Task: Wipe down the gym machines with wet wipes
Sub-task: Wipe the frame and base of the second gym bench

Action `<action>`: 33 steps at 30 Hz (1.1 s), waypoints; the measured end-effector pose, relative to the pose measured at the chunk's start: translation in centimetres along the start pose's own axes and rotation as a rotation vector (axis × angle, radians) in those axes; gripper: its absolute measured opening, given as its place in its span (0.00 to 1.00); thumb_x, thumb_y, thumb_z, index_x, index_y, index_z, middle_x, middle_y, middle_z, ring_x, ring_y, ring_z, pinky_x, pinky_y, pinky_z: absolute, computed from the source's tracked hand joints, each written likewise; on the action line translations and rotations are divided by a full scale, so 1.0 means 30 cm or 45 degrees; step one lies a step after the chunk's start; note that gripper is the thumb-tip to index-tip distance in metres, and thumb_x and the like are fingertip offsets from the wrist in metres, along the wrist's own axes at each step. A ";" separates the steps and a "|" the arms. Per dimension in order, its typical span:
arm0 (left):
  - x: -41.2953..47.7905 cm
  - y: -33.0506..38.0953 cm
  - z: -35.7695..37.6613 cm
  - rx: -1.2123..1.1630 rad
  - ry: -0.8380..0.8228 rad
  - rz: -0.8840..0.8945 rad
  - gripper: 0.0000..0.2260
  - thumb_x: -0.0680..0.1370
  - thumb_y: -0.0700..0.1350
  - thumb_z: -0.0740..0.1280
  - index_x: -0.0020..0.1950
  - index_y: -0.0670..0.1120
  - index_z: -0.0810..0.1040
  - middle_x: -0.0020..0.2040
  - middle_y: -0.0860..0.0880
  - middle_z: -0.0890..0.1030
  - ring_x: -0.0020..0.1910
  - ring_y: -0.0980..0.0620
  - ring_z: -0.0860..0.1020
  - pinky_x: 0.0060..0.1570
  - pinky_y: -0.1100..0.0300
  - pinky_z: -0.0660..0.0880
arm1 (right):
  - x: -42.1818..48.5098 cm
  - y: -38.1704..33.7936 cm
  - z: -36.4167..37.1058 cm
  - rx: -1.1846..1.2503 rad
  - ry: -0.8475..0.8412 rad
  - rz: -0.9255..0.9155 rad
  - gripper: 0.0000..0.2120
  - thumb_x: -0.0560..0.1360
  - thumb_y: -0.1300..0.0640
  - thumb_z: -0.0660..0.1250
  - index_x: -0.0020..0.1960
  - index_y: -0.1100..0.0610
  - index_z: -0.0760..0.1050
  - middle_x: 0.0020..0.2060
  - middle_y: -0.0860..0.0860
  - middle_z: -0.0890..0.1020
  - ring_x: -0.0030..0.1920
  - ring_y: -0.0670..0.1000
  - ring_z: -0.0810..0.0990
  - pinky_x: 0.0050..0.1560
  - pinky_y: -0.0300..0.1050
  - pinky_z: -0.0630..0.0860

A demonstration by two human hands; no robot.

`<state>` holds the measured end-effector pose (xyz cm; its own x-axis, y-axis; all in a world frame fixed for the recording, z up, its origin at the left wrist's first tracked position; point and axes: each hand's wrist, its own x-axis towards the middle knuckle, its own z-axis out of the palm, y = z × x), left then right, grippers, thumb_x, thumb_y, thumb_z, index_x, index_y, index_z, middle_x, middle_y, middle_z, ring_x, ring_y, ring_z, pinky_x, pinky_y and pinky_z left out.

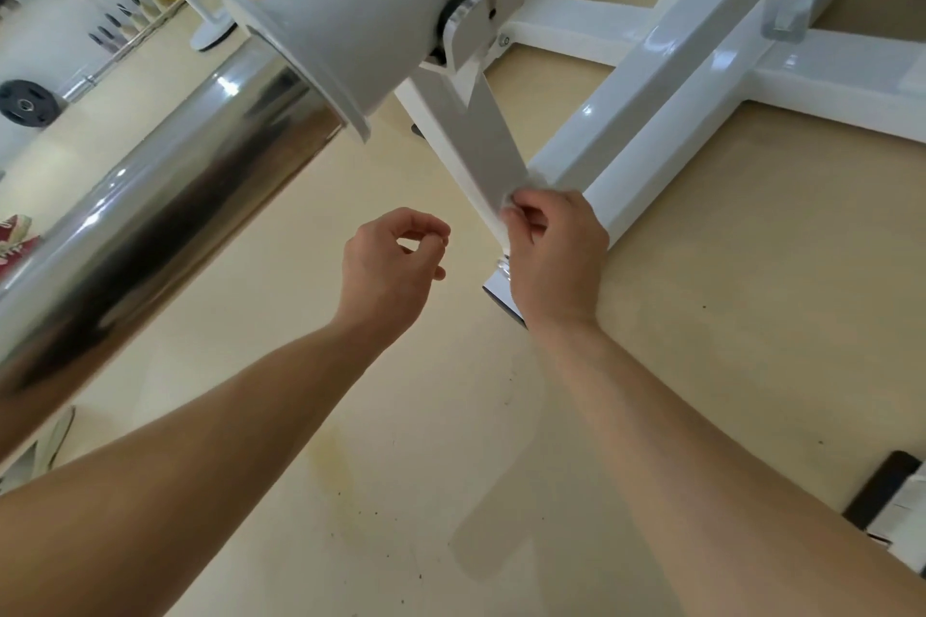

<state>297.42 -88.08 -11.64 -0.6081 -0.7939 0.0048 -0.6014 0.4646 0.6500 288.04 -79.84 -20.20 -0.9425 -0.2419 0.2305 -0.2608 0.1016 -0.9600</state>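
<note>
Hovering just left of the work, your left hand [396, 261] curls loosely, empty. Your right hand [556, 246] pinches the wet wipe [508, 205] against the slanted white strut [483, 145], whose long axis climbs away toward the grey cylinder [351, 10].

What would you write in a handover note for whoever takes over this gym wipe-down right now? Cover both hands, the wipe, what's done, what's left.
Right hand pinches the wet wipe against the lower end of the slanted white strut.
Left hand holds nothing, fingers loosely curled, off the machine.
Done: cannot tell which parts are already wiped.
Left: finish the strut, then probably the white base beams and the chrome sleeve.
</note>
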 end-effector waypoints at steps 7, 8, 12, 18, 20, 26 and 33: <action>-0.020 -0.027 0.040 0.018 -0.067 -0.003 0.10 0.77 0.39 0.63 0.44 0.50 0.82 0.45 0.55 0.83 0.33 0.56 0.84 0.32 0.55 0.75 | -0.024 0.171 0.017 -0.072 -0.101 0.429 0.04 0.77 0.61 0.68 0.47 0.53 0.79 0.45 0.52 0.82 0.48 0.52 0.81 0.47 0.35 0.68; -0.017 -0.032 0.045 0.018 -0.072 -0.006 0.10 0.77 0.40 0.63 0.43 0.51 0.82 0.45 0.56 0.83 0.33 0.57 0.84 0.30 0.57 0.73 | -0.023 0.159 0.020 -0.073 -0.078 0.400 0.04 0.77 0.61 0.68 0.48 0.54 0.80 0.46 0.51 0.81 0.48 0.51 0.80 0.48 0.36 0.69; -0.004 -0.043 0.065 0.037 -0.086 0.010 0.10 0.77 0.40 0.64 0.43 0.51 0.82 0.44 0.56 0.83 0.33 0.57 0.83 0.25 0.65 0.69 | -0.022 0.082 0.029 -0.004 0.024 0.142 0.04 0.77 0.62 0.68 0.50 0.56 0.80 0.46 0.49 0.77 0.44 0.40 0.75 0.48 0.26 0.68; 0.005 -0.032 0.099 0.092 -0.112 0.018 0.10 0.77 0.40 0.64 0.42 0.52 0.82 0.44 0.56 0.83 0.33 0.58 0.83 0.24 0.69 0.67 | -0.060 0.245 0.001 -0.086 -0.257 0.451 0.09 0.77 0.63 0.69 0.46 0.50 0.75 0.48 0.52 0.82 0.49 0.50 0.82 0.44 0.27 0.70; 0.009 -0.029 0.110 0.091 -0.115 0.029 0.09 0.77 0.40 0.64 0.42 0.51 0.82 0.44 0.56 0.83 0.33 0.58 0.83 0.25 0.70 0.67 | -0.039 0.243 -0.003 -0.087 -0.240 0.462 0.08 0.77 0.62 0.69 0.45 0.49 0.76 0.47 0.52 0.82 0.48 0.51 0.82 0.47 0.35 0.73; 0.016 -0.033 0.126 0.102 -0.107 0.043 0.09 0.77 0.41 0.64 0.42 0.52 0.81 0.43 0.56 0.83 0.33 0.58 0.83 0.24 0.70 0.66 | 0.015 0.104 0.002 0.154 0.013 0.185 0.06 0.77 0.63 0.69 0.49 0.53 0.81 0.47 0.47 0.78 0.45 0.44 0.80 0.51 0.39 0.78; 0.010 -0.019 0.142 0.088 -0.106 0.052 0.11 0.77 0.41 0.64 0.41 0.55 0.81 0.39 0.55 0.83 0.33 0.51 0.83 0.25 0.67 0.69 | 0.139 0.127 -0.035 0.063 0.136 0.105 0.07 0.77 0.65 0.68 0.53 0.57 0.82 0.53 0.49 0.77 0.50 0.47 0.80 0.53 0.40 0.78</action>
<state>295.36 -86.91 -15.25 -0.6719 -0.7398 -0.0349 -0.6079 0.5240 0.5966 282.90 -79.46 -22.73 -0.9779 -0.1305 0.1634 -0.1733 0.0683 -0.9825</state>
